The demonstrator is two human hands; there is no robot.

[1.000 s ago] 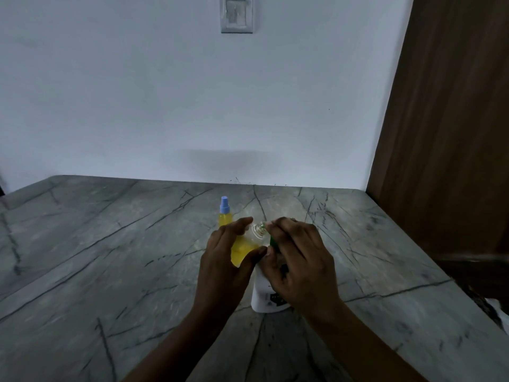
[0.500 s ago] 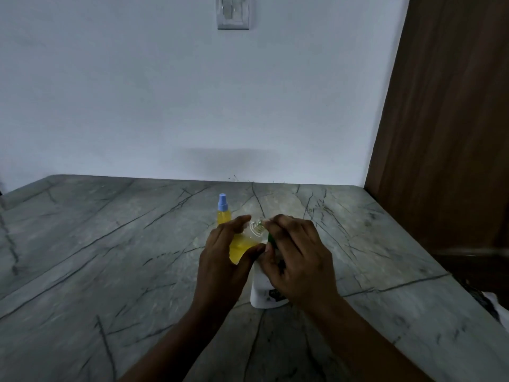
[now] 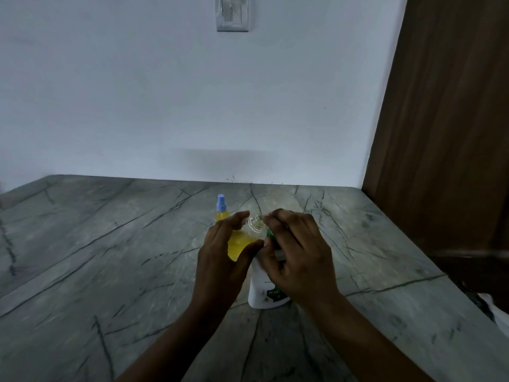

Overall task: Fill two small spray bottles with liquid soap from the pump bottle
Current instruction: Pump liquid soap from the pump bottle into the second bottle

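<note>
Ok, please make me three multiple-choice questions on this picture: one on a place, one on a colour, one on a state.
1. Where is the white pump bottle? A. under the right hand B. beside the wall C. on the floor
2. The cap of the standing spray bottle is: A. red B. blue C. black
3. The small bottle in the left hand is: A. capped B. empty C. uncapped, partly filled
Answers: 1 A, the hand covers its top; 2 B, plainly blue; 3 C, bare threaded neck, yellow liquid inside.
</note>
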